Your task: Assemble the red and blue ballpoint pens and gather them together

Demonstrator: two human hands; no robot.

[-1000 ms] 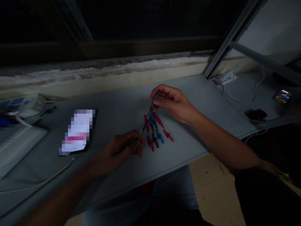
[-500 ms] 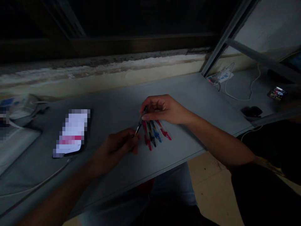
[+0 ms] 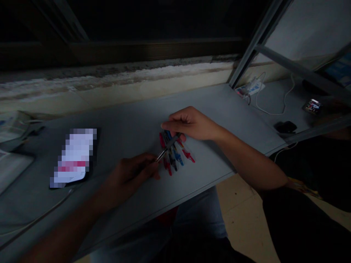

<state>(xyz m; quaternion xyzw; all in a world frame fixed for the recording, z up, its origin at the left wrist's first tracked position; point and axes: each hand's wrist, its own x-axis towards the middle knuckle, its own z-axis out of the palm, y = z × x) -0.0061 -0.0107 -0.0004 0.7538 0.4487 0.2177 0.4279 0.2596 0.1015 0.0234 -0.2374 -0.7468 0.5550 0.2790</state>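
Over the past second the right hand (image 3: pixel 192 124) has changed its hold: it was pinching the upper end of a dark pen (image 3: pixel 171 141) between thumb and fingers, and now its thumb and forefinger reach out past the barrel, towards the middle of the frame, with nothing between their tips. The pen's upper end comes out just by the lower, curled fingers of that hand, and from where I stand I cannot tell whether they grip it or only brush it. The left hand (image 3: pixel 134 170), left of centre and lower, has kept its pinch on the other end, around the slim, shiny part. The pen itself has tipped over from a steep slant to a flatter one, running from the left fingertips up and to the right across the middle of the frame. It passes in front of the small fan of pens lying on the desk (image 3: pixel 128 131): a red pen (image 3: pixel 166 168), a black pen (image 3: pixel 173 164), a blue pen (image 3: pixel 178 157) and another red pen (image 3: pixel 189 156); whether it touches any is hard to say. To my eye the left hand now carries most of the hold, and the right looks to be shifting its grip. The phone (image 3: pixel 74 153) and the pens have all slid leftwards in view, so I would put that down to the head turning; the fan looks undisturbed.
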